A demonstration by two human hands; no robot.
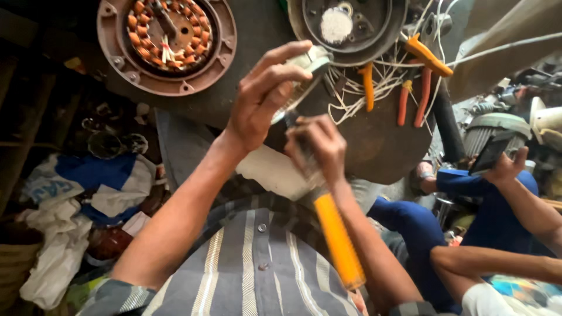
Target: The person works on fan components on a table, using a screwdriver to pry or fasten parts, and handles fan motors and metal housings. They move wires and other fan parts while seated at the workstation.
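Left hand pinching a small metal part, right hand wrapped round a yellow-handled screwdriver, tip blurry, probably touching the part. Pliers far right.

The screwdriver has a bright orange-yellow handle, and the pliers on the dark brown surface have orange grips among white wires. The motor housing is reddish brown with copper-orange coils. The shirt is grey with white and dark stripes, and the neighbour's clothes are blue.
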